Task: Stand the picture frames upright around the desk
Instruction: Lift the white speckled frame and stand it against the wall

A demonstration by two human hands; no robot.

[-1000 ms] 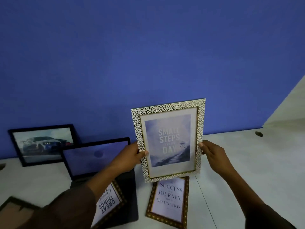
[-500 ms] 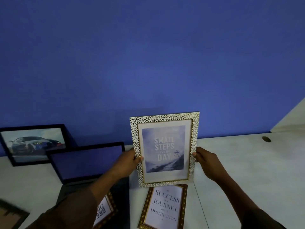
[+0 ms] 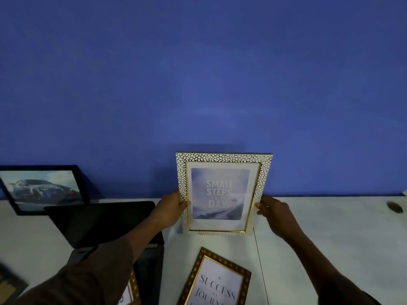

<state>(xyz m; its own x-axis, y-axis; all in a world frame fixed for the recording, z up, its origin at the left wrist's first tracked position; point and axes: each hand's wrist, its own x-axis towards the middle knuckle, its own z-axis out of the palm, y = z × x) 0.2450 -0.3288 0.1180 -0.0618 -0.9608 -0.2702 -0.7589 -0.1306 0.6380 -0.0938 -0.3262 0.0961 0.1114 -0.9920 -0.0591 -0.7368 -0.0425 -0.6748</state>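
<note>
A white-and-gold pebble-patterned frame (image 3: 223, 192) reading "Small steps every day" stands upright, its lower edge at the white desk (image 3: 330, 227), close to the blue wall. My left hand (image 3: 174, 205) grips its left side and my right hand (image 3: 272, 211) holds its right side. A gold-brown "Success" frame (image 3: 214, 280) lies flat in front of it. Another gold frame (image 3: 130, 291) lies flat under my left sleeve, mostly hidden. A black frame with a car picture (image 3: 43, 188) stands against the wall at far left.
An open dark laptop (image 3: 103, 221) sits left of the held frame, under my left forearm. A dark frame corner (image 3: 8, 287) shows at the bottom left edge. A cable hole (image 3: 394, 206) marks the desk at far right. A seam runs down the desk below the held frame.
Both hands lowered the pebble-patterned frame toward the wall until its bottom edge reached the desk, and it now stands straighter. The view shifted, showing less of the flat frames.
</note>
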